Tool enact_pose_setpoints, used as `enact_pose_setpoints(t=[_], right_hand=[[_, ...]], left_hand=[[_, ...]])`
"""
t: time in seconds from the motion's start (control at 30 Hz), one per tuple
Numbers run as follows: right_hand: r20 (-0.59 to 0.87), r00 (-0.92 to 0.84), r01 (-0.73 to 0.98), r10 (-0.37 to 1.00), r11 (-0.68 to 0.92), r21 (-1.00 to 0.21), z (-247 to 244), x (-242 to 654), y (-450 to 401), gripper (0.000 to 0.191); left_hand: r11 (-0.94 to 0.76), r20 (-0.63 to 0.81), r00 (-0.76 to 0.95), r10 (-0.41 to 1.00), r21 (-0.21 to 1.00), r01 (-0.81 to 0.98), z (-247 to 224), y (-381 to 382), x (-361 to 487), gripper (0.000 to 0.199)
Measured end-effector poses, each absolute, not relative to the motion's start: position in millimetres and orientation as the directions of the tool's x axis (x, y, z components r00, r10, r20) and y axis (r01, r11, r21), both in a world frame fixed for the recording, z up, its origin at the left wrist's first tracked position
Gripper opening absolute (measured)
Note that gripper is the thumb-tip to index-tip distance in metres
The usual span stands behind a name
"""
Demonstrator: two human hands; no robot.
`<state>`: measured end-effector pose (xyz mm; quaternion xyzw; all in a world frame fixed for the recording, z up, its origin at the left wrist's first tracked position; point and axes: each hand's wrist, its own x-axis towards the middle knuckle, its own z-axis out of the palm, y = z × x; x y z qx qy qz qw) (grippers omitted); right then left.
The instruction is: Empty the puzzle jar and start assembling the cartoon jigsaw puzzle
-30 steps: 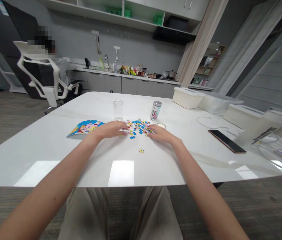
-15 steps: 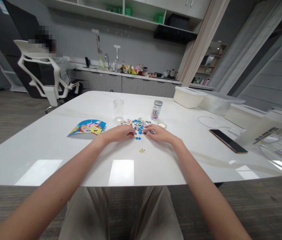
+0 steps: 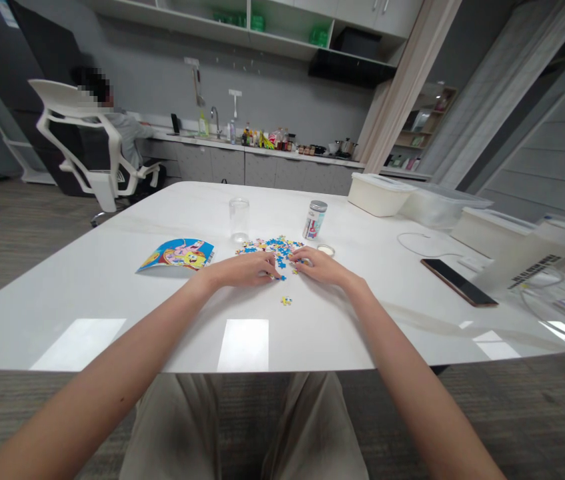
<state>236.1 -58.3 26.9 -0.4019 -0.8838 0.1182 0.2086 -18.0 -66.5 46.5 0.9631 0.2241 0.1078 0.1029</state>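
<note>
A loose heap of small puzzle pieces [image 3: 281, 248], mostly blue with some yellow and pink, lies on the white table between my hands. My left hand [image 3: 249, 269] has its fingers bent together, the fingertips down on a blue puzzle piece [image 3: 283, 278] at the heap's near edge. Over the heap's right side, my right hand [image 3: 318, 264] rests with fingers apart and slightly curved, touching pieces there. A single yellow puzzle piece [image 3: 286, 301] lies nearer to me. To the left is a curled picture sheet [image 3: 177, 255] with a cartoon print.
Behind the heap stand a clear empty jar [image 3: 239, 221] and a printed can [image 3: 315, 221] with a silver lid. A round lid [image 3: 325, 250] lies beside my right hand. Farther right are a phone-like black slab [image 3: 457, 282], cables and white boxes [image 3: 379, 195]. A person [image 3: 129, 137] sits at back left.
My left hand has shifted slightly right, its fingertips now on the blue piece at the near edge. My right hand has hardly moved.
</note>
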Motion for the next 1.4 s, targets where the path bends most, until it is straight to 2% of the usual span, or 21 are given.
enact_pose_setpoints(t=[0.1,0.23,0.4,0.5,0.63,0.9,1.07,1.23,1.4], right_hand=[[0.262,-0.59,0.662,0.764,0.643,-0.384,27.2,235.7,-58.2,0.022],[0.254,-0.577,0.676,0.776,0.628,-0.385,28.9,235.1,-58.8,0.021],[0.27,-0.584,0.663,0.765,0.642,-0.385,30.9,235.1,-60.6,0.02],[0.274,-0.593,0.659,0.757,0.652,-0.376,30.3,236.6,-60.0,0.019],[0.259,-0.606,0.651,0.752,0.656,-0.382,29.3,238.3,-58.0,0.02],[0.297,-0.611,0.6,0.733,0.674,-0.431,30.1,238.3,-56.5,0.017],[0.27,-0.6,0.606,0.753,0.648,-0.461,27.7,238.5,-54.4,0.02],[0.315,-0.585,0.621,0.747,0.663,-0.419,25.8,238.9,-53.9,0.02],[0.265,-0.592,0.607,0.761,0.638,-0.474,25.7,239.5,-54.1,0.022]], left_hand=[[-0.874,0.153,0.869,0.471,0.216,0.436,44.9,-64.9,-17.5,0.028],[-0.849,0.149,0.835,0.529,0.109,0.518,42.5,-58.2,-24.4,0.027],[-0.693,0.184,0.683,0.707,-0.012,0.721,44.7,-55.9,-31.0,0.027],[-0.654,0.169,0.652,0.739,-0.051,0.755,45.6,-56.3,-30.9,0.025],[-0.72,0.129,0.716,0.686,-0.026,0.694,44.6,-55.2,-28.8,0.024],[-0.769,0.173,0.756,0.631,0.008,0.64,42.9,-52.3,-28.3,0.022],[-0.761,0.191,0.75,0.633,-0.02,0.648,40.4,-51.0,-28.0,0.022],[-0.751,0.161,0.741,0.652,0.005,0.66,42.1,-52.6,-27.6,0.024],[-0.765,0.174,0.752,0.636,0.013,0.644,44.7,-54.8,-27.0,0.021]])
